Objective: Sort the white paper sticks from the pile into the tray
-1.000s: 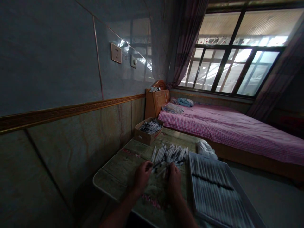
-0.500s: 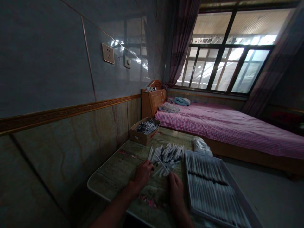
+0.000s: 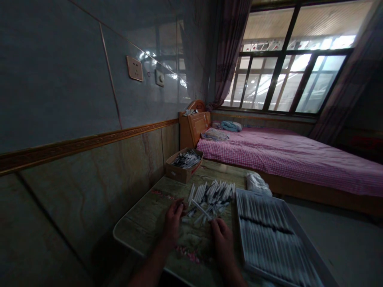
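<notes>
My right hand (image 3: 222,235) pinches the near end of a slim white pen-like stick (image 3: 200,209), which points up and to the left over the pile. My left hand (image 3: 173,217) is at the left edge of the pile, fingers curled together; a small dark bit shows at the fingertips, too dim to name. Between and beyond the hands lies a loose pile of white pen-like sticks (image 3: 217,192) with dark parts among them. To the right of my right hand, a shallow pale tray (image 3: 243,249) holds two rows of similar sticks laid side by side.
A cardboard box (image 3: 179,174) full of dark and white sticks stands at the table's far left corner. A crumpled white bag (image 3: 257,184) lies behind the tray. The patterned table (image 3: 143,223) runs along the tiled wall; a bed (image 3: 269,159) stands beyond it.
My left hand has moved left, away from the stick and the pile. My right hand still holds the stick, in nearly the same place. The view has shifted slightly.
</notes>
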Motion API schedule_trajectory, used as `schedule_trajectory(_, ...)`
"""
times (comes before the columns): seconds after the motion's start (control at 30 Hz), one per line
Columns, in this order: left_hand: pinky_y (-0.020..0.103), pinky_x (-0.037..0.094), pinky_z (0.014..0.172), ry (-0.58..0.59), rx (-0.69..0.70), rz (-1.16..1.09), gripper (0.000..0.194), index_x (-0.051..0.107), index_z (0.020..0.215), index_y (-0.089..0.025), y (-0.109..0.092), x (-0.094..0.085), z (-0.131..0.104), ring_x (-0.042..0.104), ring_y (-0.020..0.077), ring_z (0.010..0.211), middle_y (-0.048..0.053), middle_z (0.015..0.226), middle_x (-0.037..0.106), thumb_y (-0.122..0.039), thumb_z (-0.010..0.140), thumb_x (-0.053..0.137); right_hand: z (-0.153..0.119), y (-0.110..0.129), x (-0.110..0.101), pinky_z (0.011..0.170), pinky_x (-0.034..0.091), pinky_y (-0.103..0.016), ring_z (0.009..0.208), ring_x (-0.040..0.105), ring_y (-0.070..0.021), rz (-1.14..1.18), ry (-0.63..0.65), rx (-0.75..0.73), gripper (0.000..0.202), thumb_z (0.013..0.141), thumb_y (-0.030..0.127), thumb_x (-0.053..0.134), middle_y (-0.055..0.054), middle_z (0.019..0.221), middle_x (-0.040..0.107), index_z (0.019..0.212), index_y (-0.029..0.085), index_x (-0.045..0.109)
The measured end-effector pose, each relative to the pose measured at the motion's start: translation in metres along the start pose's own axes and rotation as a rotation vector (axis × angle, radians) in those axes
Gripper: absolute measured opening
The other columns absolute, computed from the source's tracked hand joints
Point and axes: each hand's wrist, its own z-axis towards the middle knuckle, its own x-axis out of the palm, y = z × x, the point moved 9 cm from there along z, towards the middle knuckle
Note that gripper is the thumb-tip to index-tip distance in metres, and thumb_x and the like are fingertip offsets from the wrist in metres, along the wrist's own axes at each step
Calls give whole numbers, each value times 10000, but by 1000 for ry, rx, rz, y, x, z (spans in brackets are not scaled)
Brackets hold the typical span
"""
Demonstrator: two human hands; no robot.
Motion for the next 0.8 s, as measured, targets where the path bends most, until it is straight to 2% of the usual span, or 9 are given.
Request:
schedule_trajectory(0.17,259,521,608,-39,-163,-262,444,678,881,-165,8,-9,1,672,163,681,10,736,706,-386,531,837,-1,7,2,590,396,-245,652,515,-174,-39,10,-16,399,756,573,575,7,629,559,677,187,638)
schedule_trajectory(0.3,266,539,638,-46,-209,-307,377,671,820,-171,10,-10,1,700,179,733,26,787,730,-350,537,845,-2,9,5,598,414,-252,665,544,-187,-59,31,-22,395,756,571,582,-2,642,593,687,189,656)
schedule_trajectory(0.63,257,508,601,-14,-68,-123,451,639,847,-160,6,-6,-1,664,160,658,11,728,700,-430,540,830,-1,4,1,636,442,-272,698,592,-208,-65,-12,-31,381,751,561,595,-19,688,662,736,192,688)
schedule_trajectory(0.8,246,494,569,7,-41,-49,383,662,877,-158,5,-6,-1,648,159,656,15,738,688,-430,625,761,-2,3,-1,633,437,-269,703,585,-204,-58,-14,-24,388,747,560,606,-20,701,659,761,181,687)
